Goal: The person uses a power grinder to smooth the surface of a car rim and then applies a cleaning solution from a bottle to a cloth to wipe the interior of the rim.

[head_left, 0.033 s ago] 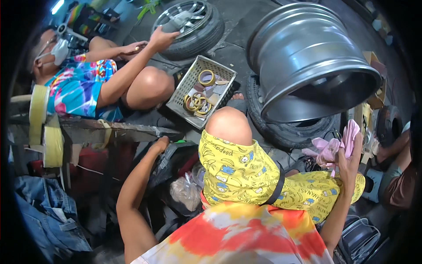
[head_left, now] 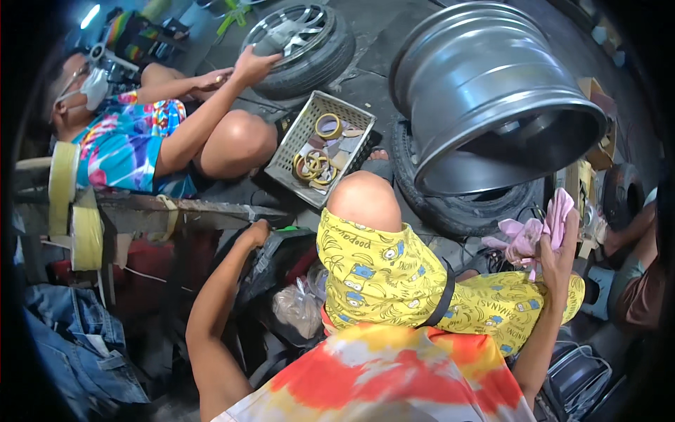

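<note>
A pink cloth (head_left: 541,232) is bunched in my right hand (head_left: 560,257), raised beside my right knee, with part of it sticking up past the fingers. My left hand (head_left: 259,231) is closed at the end of a wooden bench, by the rim of a dark bag-like thing (head_left: 278,250); what its fingers hold, if anything, is hidden. Ahead of my right hand stands a large bare grey metal wheel rim (head_left: 492,91), tilted so its hollow side shows. Beneath it lies a black tyre (head_left: 450,211).
A basket (head_left: 281,158) with tape rolls and sanding pieces sits beyond my left knee. At the left, a co-worker holds a grey pad (head_left: 268,46) at a tyred wheel (head_left: 309,67). Masking tape rolls (head_left: 63,186) hang on the bench (head_left: 140,211). Another person's arm (head_left: 633,232) shows far right.
The co-worker's hand with the grey pad has shifted slightly toward them. My hands hold the same places, and the view has moved a little.
</note>
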### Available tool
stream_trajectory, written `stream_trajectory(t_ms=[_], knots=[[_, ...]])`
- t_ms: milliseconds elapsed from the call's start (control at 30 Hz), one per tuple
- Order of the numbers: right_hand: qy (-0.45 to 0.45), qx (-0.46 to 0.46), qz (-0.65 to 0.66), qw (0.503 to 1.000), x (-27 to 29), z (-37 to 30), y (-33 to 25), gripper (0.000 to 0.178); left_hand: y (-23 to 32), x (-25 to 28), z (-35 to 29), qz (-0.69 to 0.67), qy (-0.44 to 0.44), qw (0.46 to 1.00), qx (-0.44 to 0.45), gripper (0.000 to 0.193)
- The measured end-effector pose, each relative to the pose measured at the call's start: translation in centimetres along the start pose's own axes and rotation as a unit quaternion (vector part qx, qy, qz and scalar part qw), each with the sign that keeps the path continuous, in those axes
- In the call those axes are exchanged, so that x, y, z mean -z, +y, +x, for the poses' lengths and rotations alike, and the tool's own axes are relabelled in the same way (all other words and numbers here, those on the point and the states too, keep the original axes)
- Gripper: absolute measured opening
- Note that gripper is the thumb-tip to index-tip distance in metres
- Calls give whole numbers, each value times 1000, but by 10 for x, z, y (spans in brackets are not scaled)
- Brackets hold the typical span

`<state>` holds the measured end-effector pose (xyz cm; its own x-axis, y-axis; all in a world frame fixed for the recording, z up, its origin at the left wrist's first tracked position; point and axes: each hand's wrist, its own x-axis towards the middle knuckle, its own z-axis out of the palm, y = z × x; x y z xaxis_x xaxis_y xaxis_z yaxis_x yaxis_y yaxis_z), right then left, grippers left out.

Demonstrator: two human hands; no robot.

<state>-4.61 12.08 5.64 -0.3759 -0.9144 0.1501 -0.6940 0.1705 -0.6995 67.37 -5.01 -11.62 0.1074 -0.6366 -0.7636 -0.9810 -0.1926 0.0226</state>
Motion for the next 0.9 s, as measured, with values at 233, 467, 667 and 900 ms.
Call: stream_trajectory(t_ms=[233, 467, 667, 900], knots=[[30, 37, -35, 998, 1, -13, 24, 56, 70, 70, -67, 84, 68, 985, -135, 38], [46, 34, 1, 998, 12, -14, 14, 41, 184, 132, -152, 77, 312, 911, -259, 27], [112, 127, -104, 980, 24, -17, 7, 22, 258, 185, -202, 144, 448, 745, -473, 19], [142, 52, -49, 987, 39, -30, 36, 16, 352, 193, -305, 108, 358, 826, -421, 22]])
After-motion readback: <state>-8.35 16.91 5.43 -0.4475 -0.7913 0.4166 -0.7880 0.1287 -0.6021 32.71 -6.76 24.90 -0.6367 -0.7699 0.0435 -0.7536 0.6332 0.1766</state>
